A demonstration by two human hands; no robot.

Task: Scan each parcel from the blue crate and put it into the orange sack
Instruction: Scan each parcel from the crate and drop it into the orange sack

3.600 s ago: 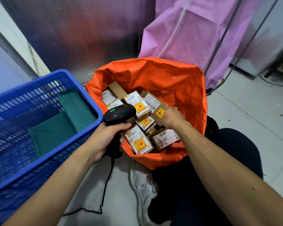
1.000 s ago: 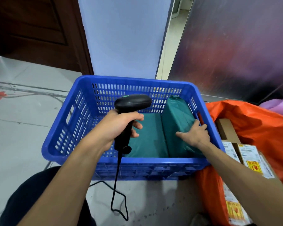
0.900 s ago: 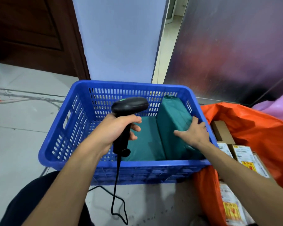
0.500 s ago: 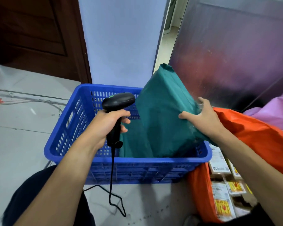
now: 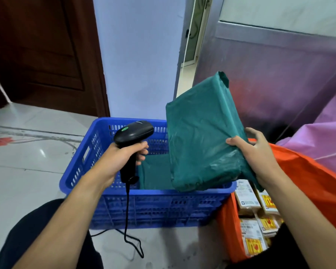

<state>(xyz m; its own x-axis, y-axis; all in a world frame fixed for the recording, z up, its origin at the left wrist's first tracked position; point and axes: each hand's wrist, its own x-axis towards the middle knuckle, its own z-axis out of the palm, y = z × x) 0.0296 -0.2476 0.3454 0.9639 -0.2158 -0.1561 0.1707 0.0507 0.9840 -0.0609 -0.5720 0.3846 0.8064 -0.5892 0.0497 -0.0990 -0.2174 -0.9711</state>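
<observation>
With left hand (image 5: 122, 158) clenched on the scanner (image 5: 133, 133) at nine o'clock of the green parcel (image 5: 202, 136), itself pinched by right hand (image 5: 256, 154) above the blue crate (image 5: 144, 206), best turn label, unseen here, toward scanner before dropping into orange sack (image 5: 318, 179) at three o'clock.

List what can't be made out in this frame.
- Green parcel, head view: no label shows; any sits on a face turned away.
- Second green parcel in the blue crate: partly hidden behind the held parcel.
- Orange sack: cut off by the right edge.
</observation>
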